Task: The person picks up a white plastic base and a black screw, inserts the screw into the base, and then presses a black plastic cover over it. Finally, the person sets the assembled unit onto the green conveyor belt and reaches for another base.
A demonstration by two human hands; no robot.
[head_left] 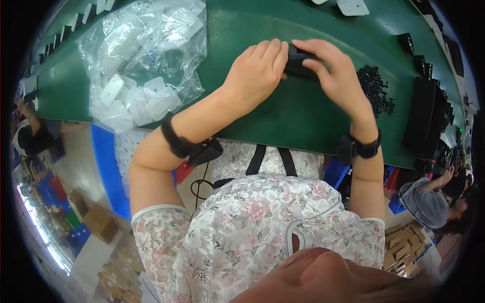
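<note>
A black box-shaped part (299, 61) is held between my two hands over the green table (237, 30). My left hand (256, 73) lies along its left side, fingers closed together and bent against it. On the right, my right hand (331, 70) grips the part between thumb and fingers. The underside of the part and some fingertips are hidden. To the right of my right hand sits a pile of small black pieces (375, 90). Left of my left arm lies a clear plastic bag (151, 55) with several white plastic parts (162, 103) in it.
Black box-like parts (427, 118) line the table's right side. White parts (352, 7) lie at the far edge, and more pieces stand in a row at the far left. Below the table's left edge is a blue bin (108, 171). Other people (429, 199) sit at both sides.
</note>
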